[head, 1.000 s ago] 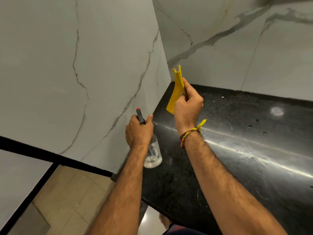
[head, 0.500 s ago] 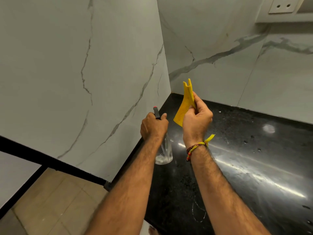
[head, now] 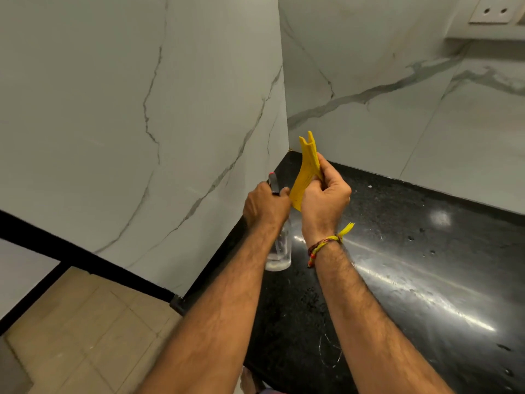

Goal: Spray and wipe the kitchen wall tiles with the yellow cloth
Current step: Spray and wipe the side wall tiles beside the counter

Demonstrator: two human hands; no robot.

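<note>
Near the middle of the frame the right hand [head: 324, 200] holds the yellow cloth [head: 306, 172], fingers and thumb curled round its folded length so that the upper end stands up above the knuckles and the lower edge hangs toward the other hand. A braided thread band [head: 322, 245] circles the right wrist (one yellow strand sticks out to the right). Just left of it the left hand [head: 265, 207] grips the head of a clear spray bottle [head: 281, 248], the dark nozzle with its red tip [head: 272, 180] showing above the fingers. The bottle hangs below the fist, over the left edge of the black countertop [head: 412, 280], which fills the lower right. White veined wall tiles [head: 136, 109] cover the left and upper parts of the frame, meeting in a corner behind the cloth. A wall socket [head: 494, 9] sits at the upper right. Beige floor tiles [head: 79, 336] show at the lower left.
</note>
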